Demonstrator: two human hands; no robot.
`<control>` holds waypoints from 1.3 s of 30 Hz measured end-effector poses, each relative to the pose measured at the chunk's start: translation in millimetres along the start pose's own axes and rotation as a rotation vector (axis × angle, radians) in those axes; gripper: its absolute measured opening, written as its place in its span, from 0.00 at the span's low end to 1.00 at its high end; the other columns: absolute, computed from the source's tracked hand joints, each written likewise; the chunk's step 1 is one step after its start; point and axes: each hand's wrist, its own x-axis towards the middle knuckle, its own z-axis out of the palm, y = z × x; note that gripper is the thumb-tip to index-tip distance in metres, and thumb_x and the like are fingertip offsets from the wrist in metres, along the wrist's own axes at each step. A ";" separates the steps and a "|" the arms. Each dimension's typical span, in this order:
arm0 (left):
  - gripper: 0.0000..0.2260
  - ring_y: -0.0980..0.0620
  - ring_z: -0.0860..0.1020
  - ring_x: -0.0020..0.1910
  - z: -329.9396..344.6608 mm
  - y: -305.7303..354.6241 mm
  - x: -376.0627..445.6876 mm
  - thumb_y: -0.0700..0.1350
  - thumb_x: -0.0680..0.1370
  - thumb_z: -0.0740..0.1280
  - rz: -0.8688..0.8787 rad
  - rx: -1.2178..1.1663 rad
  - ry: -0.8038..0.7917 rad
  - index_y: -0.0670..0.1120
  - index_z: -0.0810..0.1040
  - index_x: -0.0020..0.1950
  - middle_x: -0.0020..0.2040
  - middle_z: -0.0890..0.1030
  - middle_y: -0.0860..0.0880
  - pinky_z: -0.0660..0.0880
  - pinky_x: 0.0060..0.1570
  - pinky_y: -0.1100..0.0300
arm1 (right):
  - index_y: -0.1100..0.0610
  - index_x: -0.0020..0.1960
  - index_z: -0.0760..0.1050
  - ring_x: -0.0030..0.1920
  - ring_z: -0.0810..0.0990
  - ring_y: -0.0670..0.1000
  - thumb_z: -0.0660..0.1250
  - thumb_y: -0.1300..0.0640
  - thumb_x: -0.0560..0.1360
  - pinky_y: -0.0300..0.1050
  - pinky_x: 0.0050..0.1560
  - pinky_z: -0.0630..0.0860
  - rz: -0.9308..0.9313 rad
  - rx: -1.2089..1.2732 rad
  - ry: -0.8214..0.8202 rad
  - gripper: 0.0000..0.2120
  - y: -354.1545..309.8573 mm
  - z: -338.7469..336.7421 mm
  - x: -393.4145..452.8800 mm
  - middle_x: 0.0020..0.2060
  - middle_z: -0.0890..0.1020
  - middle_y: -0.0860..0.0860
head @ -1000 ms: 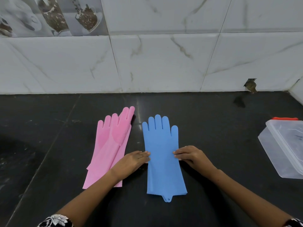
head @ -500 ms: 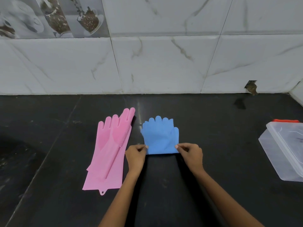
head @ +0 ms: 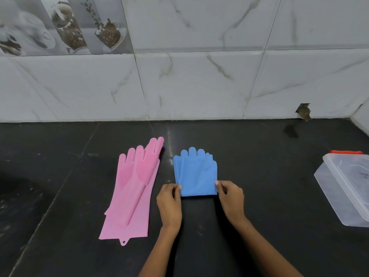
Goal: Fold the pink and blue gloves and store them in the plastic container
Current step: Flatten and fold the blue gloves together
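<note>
— Blue glove [head: 195,173]?
— Folded once, lying on the table [head: 259,166] just beyond both hands. Fold edge nearest the wrists, cuff laid up over the fingers, fingertips poking out past it.

— Left hand [head: 169,202]?
— Pinching the near left corner of the fold, thumb on top, other digits curled.

— Right hand [head: 230,197]?
— Pinching the near right corner the same way. Nothing else held.

— Best way to finish this fold?
— Probably: press along the crease from each corner toward the middle, flattening out the ripples visible across the top layer. Silicone looks springy, so likely to creep open once released; worth a firm press before letting go.

— Then?
— Perhaps a second fold, side to side or again away from the wrists, to suit the box [head: 348,188]. Corners kept level, so the edges stack squarely.

— Box where?
— Well off to the right of the right hand, clear, tilted, partly cut off at the frame edge. Lid state hard to tell. A red strip [head: 346,152] just behind it.

— Pink gloves [head: 133,188]?
— Left of the left hand, close beside it, not touching. Lying long and unfolded, seemingly one on the other, hang tab toward the near side.

— Risk?
— Letting go too early and losing the crease, or nudging the pink pair with the left wrist.
</note>
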 end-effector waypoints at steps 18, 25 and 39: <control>0.05 0.59 0.73 0.33 3.1 5.9 4.0 0.39 0.77 0.66 -0.048 0.117 -0.014 0.42 0.78 0.42 0.37 0.78 0.49 0.64 0.32 0.72 | 0.57 0.44 0.82 0.37 0.78 0.41 0.74 0.56 0.69 0.31 0.39 0.71 0.008 0.028 0.067 0.06 -3.2 5.9 -7.3 0.36 0.83 0.47; 0.05 0.56 0.76 0.37 -1.9 9.6 3.9 0.40 0.78 0.64 -0.076 0.170 -0.084 0.42 0.76 0.44 0.40 0.78 0.48 0.71 0.37 0.65 | 0.56 0.41 0.78 0.34 0.78 0.42 0.69 0.54 0.74 0.34 0.36 0.73 0.064 -0.018 0.046 0.06 -9.6 3.1 -7.9 0.33 0.80 0.45; 0.08 0.56 0.76 0.35 -3.7 9.4 -10.2 0.36 0.77 0.64 0.009 0.137 -0.118 0.49 0.70 0.48 0.38 0.76 0.50 0.69 0.32 0.68 | 0.56 0.75 0.56 0.77 0.51 0.55 0.51 0.52 0.82 0.57 0.75 0.45 -0.418 -0.601 -0.271 0.23 -30.9 30.4 14.5 0.77 0.54 0.55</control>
